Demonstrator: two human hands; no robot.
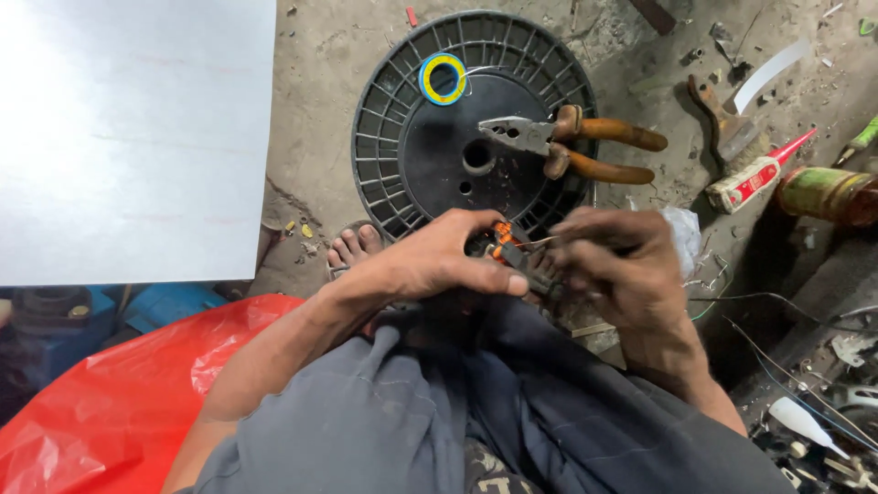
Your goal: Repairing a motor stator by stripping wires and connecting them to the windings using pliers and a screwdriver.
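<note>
Wound part: small dark motor piece with orange copper winding [501, 240], held over the lap, between both hands.
Left hand [439, 261]: clamped on it from the left, thumb along its near side.
Right hand [615, 265]: fingers pinched together on a thin wire end [541, 242], just right of it.
Spool: black plastic reel [430, 155] flat on the floor, beyond the hands; carries pliers [567, 144] and a yellow-blue tape ring [443, 79].

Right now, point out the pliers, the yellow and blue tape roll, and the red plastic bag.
pliers [549, 142], head view, at the pivot.
tape roll [427, 80], head view, on its left rim.
red plastic bag [110, 393], head view, mid-surface.
</note>
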